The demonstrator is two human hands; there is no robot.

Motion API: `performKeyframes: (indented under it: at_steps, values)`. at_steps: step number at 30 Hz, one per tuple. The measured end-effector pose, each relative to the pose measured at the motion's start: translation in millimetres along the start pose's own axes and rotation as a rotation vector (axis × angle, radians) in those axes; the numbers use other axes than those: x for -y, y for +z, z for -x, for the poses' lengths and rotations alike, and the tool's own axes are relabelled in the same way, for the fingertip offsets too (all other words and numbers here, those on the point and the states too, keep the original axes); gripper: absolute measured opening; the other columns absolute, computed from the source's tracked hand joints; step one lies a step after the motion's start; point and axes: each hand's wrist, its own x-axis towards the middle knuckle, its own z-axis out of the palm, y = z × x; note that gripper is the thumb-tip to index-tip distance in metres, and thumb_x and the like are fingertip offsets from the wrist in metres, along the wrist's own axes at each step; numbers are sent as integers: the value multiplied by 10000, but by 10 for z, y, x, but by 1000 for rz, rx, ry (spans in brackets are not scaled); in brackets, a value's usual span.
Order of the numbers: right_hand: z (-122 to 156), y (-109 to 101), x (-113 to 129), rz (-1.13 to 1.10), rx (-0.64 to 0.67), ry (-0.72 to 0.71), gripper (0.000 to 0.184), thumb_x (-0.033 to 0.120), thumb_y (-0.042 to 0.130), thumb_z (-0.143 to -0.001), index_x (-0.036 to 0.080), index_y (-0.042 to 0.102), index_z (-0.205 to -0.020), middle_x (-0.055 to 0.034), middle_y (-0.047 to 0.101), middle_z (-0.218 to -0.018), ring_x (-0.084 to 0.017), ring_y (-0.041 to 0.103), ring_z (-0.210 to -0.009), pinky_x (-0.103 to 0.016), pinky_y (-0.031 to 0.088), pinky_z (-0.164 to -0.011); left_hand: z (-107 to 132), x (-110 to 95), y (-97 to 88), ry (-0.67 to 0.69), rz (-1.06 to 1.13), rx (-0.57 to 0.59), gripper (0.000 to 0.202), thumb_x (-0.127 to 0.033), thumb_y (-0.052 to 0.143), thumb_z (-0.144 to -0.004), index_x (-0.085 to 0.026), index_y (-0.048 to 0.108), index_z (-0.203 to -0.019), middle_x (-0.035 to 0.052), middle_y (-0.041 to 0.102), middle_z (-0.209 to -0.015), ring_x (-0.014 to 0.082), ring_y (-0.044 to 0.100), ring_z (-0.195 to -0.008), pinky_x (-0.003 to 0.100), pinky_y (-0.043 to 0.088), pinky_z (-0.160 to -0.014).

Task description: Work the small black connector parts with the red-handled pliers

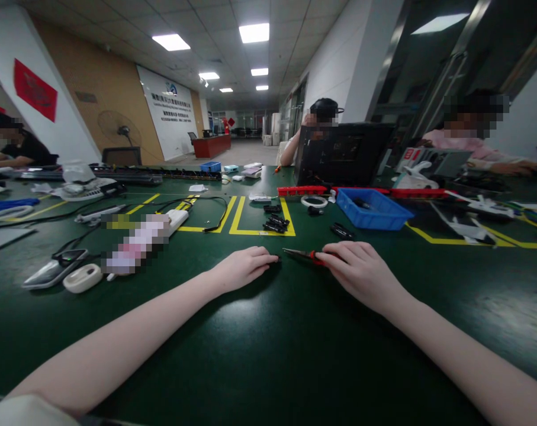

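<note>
Gripping red-handled pliers (pixel 313 257) in our right hand (pixel 361 269), we note their tips pointing left; how far they are spread is too small to tell. Our left hand (pixel 239 269) pinches a small dark piece (pixel 277 260) just left of the pliers, apart from them; the fingertip hold presumably leaves its end exposed. Both hands sit low at the surface (pixel 268 355), probably for steadiness. Beyond the pliers, slightly left, a pile of black parts (pixel 276 223) lies mostly within a yellow tape outline (pixel 246 232), likely marking a set place. Beyond and right of the pliers we log a blue bin (pixel 379 220), its walls presumably containing loose items.
</note>
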Motion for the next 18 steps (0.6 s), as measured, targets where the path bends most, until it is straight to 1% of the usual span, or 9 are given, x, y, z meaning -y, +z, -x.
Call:
performKeyframes:
  at_steps: [2, 5, 9, 12, 14, 16, 18]
  values:
    - [-9, -11, 47, -36, 8, -39, 295, 182, 464, -939, 237, 680, -1132, -83, 700, -1079, -252, 612, -1005, -414, 446, -849, -1, 8, 9, -10, 38, -17, 344, -211, 454, -1004, -192, 533, -1338, 87, 611, -1202, 191, 615, -1094, 333, 527, -944]
    - [-19, -13, 108, -128, 30, -72, 251, 255, 522, -929, 220, 677, -1122, -84, 703, -1076, -248, 620, -1000, -423, 455, -868, -1, 12, 23, -37, 67, -42, 373, -206, 477, -990, -190, 503, -1362, 87, 612, -1185, 195, 621, -1076, 346, 531, -933]
    - [-31, -9, 120, -223, 70, -32, 295, 342, 571, -904, 224, 663, -1158, -94, 688, -1126, -265, 618, -1042, -459, 465, -906, 1, -6, 15, -40, 69, -91, 385, -185, 507, -965, -180, 501, -1350, 91, 601, -1170, 192, 623, -1034, 347, 532, -912]
    - [-17, 14, 72, -239, 93, 45, 384, 415, 590, -885, 236, 635, -1221, -104, 662, -1195, -290, 602, -1099, -483, 468, -922, 6, -19, -6, -51, -21, -139, 407, -205, 572, -926, -179, 518, -1329, 107, 597, -1181, 234, 605, -1069, 411, 512, -928]
    - [6, 45, 26, -219, 102, 112, 490, 499, 604, -861, 229, 606, -1270, -117, 639, -1244, -314, 586, -1137, -505, 464, -935, 8, -16, -16, -91, -67, -148, 449, -256, 619, -905, -183, 512, -1335, 115, 586, -1223, 268, 587, -1114, 450, 496, -937]
    - [36, 82, -22, -198, 118, 169, 595, 583, 606, -834, 222, 582, -1306, -128, 623, -1273, -334, 581, -1147, -521, 463, -937, 6, -4, -20, -138, -53, -131, 495, -301, 652, -889, -193, 500, -1347, 113, 576, -1259, 278, 575, -1141, 455, 490, -945]
    - [68, 122, -64, -194, 144, 210, 674, 644, 605, -809, 222, 561, -1333, -133, 619, -1279, -345, 588, -1133, -528, 469, -926, -2, 15, -19, -174, 0, -92, 492, -318, 658, -891, -204, 504, -1343, 102, 582, -1253, 269, 578, -1131, 444, 494, -942]
